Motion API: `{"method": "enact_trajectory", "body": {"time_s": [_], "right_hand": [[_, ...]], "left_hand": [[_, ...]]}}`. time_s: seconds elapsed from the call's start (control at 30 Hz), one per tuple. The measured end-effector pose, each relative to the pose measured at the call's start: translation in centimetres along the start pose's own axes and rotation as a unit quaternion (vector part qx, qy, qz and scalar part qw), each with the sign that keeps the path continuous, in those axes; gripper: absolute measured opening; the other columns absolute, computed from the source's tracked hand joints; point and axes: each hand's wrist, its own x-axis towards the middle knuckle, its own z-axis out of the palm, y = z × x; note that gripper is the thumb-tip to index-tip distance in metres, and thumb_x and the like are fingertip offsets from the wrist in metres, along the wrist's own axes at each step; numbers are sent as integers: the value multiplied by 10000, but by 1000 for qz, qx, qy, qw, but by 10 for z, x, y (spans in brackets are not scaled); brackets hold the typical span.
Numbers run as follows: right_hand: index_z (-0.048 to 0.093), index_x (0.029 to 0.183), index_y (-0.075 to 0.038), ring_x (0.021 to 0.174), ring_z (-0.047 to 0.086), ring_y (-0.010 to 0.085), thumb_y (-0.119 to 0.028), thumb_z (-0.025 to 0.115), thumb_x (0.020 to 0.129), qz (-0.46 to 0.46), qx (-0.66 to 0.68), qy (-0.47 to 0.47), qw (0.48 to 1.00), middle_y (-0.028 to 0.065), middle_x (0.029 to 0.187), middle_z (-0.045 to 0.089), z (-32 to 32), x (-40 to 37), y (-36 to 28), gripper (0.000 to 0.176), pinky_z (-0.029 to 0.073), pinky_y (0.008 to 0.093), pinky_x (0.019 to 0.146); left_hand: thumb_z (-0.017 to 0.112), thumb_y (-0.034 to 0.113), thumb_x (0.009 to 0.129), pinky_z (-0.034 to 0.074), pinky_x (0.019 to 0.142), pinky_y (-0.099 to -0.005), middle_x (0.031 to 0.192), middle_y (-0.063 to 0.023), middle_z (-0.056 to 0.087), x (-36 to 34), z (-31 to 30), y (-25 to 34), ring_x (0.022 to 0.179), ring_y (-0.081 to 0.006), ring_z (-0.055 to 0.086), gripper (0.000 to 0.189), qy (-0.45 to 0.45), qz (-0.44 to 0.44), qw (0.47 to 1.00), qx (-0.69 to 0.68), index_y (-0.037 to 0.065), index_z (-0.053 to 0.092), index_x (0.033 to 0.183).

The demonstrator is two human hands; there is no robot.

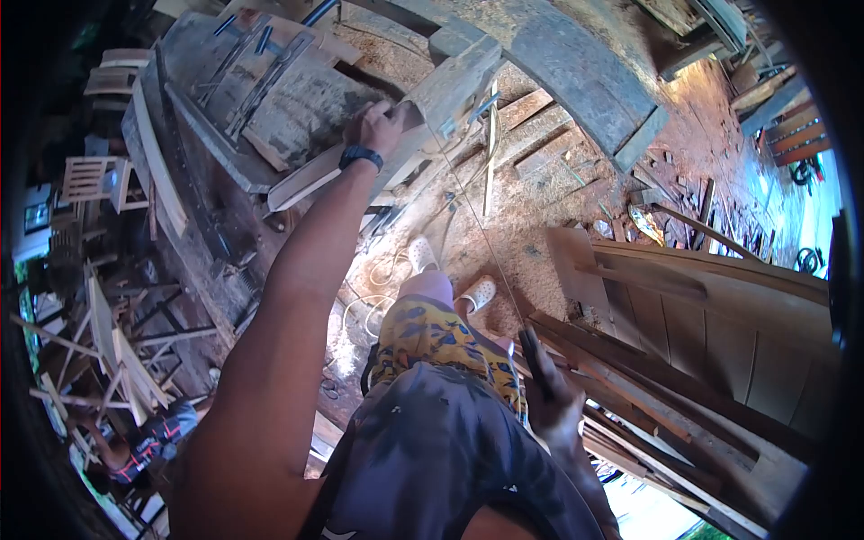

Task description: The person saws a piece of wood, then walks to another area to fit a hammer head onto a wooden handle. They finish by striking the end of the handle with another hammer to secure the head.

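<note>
My left hand (376, 128), with a dark watch on the wrist, presses down on a wooden board (453, 88), its fingers curled at the board's edge. The board lies at the near edge of a worn workbench (315, 103). Low beside my right hip, my right hand (556, 409) is closed round the dark handle of a handsaw (477, 216). Seen nearly edge-on, the saw's blade shows as a thin line running up to the board's near edge.
Sawdust and offcuts cover the floor (450, 238) around my feet. A wooden panel (711, 315) and stacked planks (648, 387) stand at the right. Clamps (263, 40) lie on the bench. At the lower left, another person (148, 441) is among wooden frames.
</note>
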Motion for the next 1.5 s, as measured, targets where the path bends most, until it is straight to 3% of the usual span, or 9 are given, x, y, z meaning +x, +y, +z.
{"method": "enact_trajectory", "body": {"time_s": [0.2,0.37,0.5,0.67,0.87,0.97,1.1,1.37,1.5], "right_hand": [[602,1451,-144,933,764,324,82,616,865,41,18,-15,999,183,1199,731,35,93,-5,628,587,377,766],[592,1432,-169,685,712,378,-92,648,943,49,54,13,997,199,881,736,91,205,0,498,564,459,638],[556,1464,-207,841,737,407,-37,609,921,65,15,-26,997,217,1223,702,42,102,0,571,610,463,696],[604,1431,-149,809,765,313,24,669,895,66,19,27,997,193,1076,754,-3,-37,10,567,595,383,676],[499,1525,-271,688,683,430,-107,628,948,64,61,-39,995,218,822,694,54,148,4,613,557,487,633],[512,1508,-146,842,738,392,-76,678,921,-67,76,60,993,253,966,733,111,237,20,614,590,447,747],[428,1548,-22,1114,686,154,60,656,905,-27,275,-18,961,163,1368,684,116,242,37,688,551,292,878],[467,1523,11,1028,700,150,67,612,924,35,220,-15,975,174,1298,712,95,221,11,619,550,284,837],[529,1477,8,1022,721,158,63,621,925,-77,170,54,981,209,1248,732,85,202,-4,562,564,295,818]], "left_hand": [[624,481,942,529,839,-534,1035,-167,713,5,0,-6,990,-424,668,380,4,34,999,15,114,719,909],[621,344,900,541,832,-534,1013,-157,733,-3,0,1,968,-418,681,263,27,27,999,-12,111,743,917],[624,458,940,531,842,-538,1031,-161,715,3,5,-1,1000,-415,671,364,8,2,1000,30,112,739,936],[575,542,976,507,833,-529,1044,-177,697,3,4,0,1011,-441,647,477,-14,12,1000,17,83,701,935],[621,474,946,534,810,-515,1023,-148,726,3,2,-3,983,-413,674,389,16,21,1000,5,105,726,887],[653,394,911,556,798,-508,1022,-149,744,2,7,-7,953,-406,694,299,53,35,997,-34,116,758,882],[642,449,946,561,893,-500,1129,-126,736,-6,-6,2,1064,-390,689,320,29,6,999,-20,167,769,1026],[573,512,986,560,876,-521,1096,-171,735,-5,-16,12,1023,-400,702,434,-26,-49,998,-20,119,758,980],[577,522,979,563,876,-512,1064,-182,739,0,4,0,1006,-398,709,444,10,-18,1000,-1,115,752,963]]}}
